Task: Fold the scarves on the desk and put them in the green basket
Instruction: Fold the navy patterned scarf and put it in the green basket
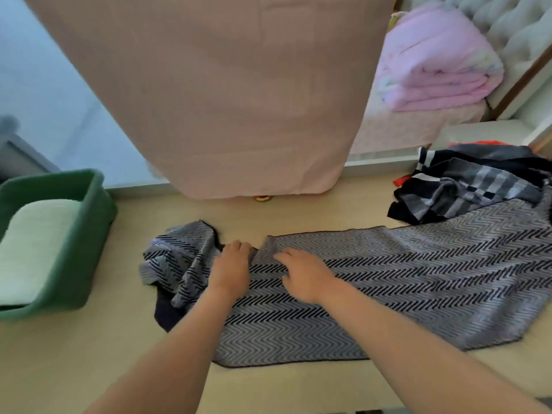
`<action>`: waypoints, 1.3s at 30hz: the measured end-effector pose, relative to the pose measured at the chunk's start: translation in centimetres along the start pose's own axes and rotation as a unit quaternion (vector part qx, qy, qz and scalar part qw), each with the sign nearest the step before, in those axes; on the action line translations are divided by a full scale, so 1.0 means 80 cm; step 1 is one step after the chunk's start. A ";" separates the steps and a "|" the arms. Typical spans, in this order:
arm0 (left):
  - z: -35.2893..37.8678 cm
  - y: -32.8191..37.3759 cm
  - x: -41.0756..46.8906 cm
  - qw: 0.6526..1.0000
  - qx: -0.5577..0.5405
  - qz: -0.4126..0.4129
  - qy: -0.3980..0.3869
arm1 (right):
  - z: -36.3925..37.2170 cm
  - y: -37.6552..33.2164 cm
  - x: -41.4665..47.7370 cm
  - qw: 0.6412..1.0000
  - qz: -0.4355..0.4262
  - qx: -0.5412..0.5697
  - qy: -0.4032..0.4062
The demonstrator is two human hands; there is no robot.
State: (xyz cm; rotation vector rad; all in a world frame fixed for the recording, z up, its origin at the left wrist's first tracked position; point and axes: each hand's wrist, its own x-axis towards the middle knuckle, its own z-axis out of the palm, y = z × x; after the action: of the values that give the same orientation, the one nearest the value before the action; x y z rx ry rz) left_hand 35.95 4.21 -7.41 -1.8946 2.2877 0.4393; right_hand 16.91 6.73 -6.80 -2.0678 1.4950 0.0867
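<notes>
Herringbone scarf [388, 279], grey and black, lies spread on the desk [298, 213]. Its long axis runs left to right: the right end reaches the desk's right edge and the left end is bunched in a heap about mid-desk. Both hands sit on it close to that bunched end, near the scarf's far long edge.

Left hand [231, 264] has its fingers curled down into the cloth right at the bunch; we cannot tell whether it pinches or only presses. Right hand [304, 274] is just beside it, fingers fairly straight and resting on the cloth, grasping nothing. A small raised ridge of fabric stands between the two hands.

Green basket [89, 234] sits at the desk's left edge with a pale folded piece [38, 249] inside. More scarves [478, 186] are heaped at the far right corner, overlapping the herringbone's right end.

We judge this as smoothing out before the first fold. The bunch lies left of both hands, with the left hand nearer. The flat run stretches rightward, on the right hand's side. The basket is well apart, on the left arm's side.
</notes>
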 end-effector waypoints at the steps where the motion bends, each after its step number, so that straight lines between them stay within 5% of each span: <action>1: 0.002 -0.034 -0.008 0.999 0.040 0.009 -0.028 | 0.013 -0.027 0.012 1.000 -0.007 0.001 -0.010; 4: 0.014 -0.123 -0.032 0.989 0.115 0.023 -0.091 | 0.049 -0.094 0.043 0.999 -0.021 -0.025 -0.041; 9: 0.018 -0.218 -0.060 0.987 0.098 -0.064 -0.110 | 0.087 -0.163 0.076 0.994 0.019 -0.065 -0.089; 14: 0.002 -0.274 -0.079 0.995 0.031 -0.068 0.065 | 0.096 -0.220 0.098 0.984 0.087 -0.156 -0.031; 20: 0.011 -0.313 -0.094 0.983 -0.037 -0.180 -0.005 | 0.126 -0.285 0.110 0.999 -0.012 -0.005 -0.052; 25: 0.012 -0.332 -0.112 0.989 -0.050 -0.098 0.097 | 0.141 -0.308 0.103 0.994 -0.030 0.025 -0.106; 35: -0.003 -0.332 -0.156 0.991 -0.099 0.081 0.045 | 0.072 -0.333 0.096 0.973 0.031 0.228 0.029; 39: -0.012 -0.326 -0.156 0.972 -0.157 0.096 0.143 | 0.051 -0.341 0.094 0.974 0.022 0.209 0.087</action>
State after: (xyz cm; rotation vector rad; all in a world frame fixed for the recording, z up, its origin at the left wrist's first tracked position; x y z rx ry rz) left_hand 63.95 11.33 -6.40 -1.9938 2.7474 0.6208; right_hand 45.05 7.91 -1.75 -1.7370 1.5073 -0.3710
